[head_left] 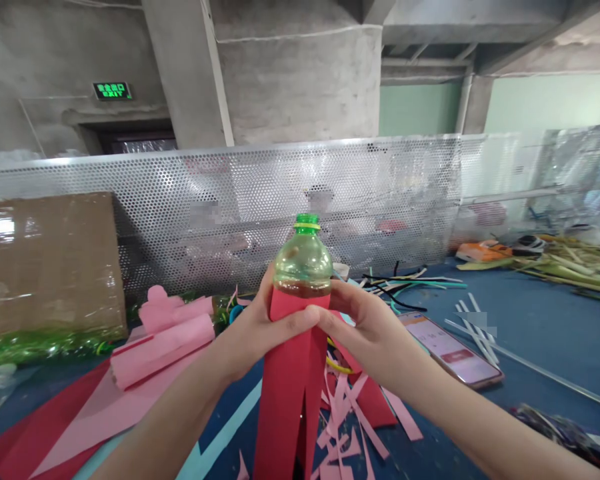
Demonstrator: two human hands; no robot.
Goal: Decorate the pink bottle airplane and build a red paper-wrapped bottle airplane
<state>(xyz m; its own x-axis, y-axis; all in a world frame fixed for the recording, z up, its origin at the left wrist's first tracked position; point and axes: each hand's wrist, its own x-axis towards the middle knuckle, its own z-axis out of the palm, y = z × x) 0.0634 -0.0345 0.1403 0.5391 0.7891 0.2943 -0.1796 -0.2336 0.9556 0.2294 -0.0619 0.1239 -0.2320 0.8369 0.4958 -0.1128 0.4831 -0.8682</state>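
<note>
A clear green plastic bottle with no cap stands upright in front of me, its neck and shoulder showing. Red paper wraps the body below the shoulder, and its edges part lower down in a dark gap. My left hand grips the wrapped bottle from the left, thumb across the paper's upper front. From the right, my right hand closes around it, its thumb meeting the left one near the top edge. The fingers behind the bottle are hidden.
Pink paper rolls lie left before a cardboard box. Pink strips are scattered below my right hand. A phone, white sticks and coloured pipe-cleaner-like stems lie right. A perforated metal screen stands behind the blue table.
</note>
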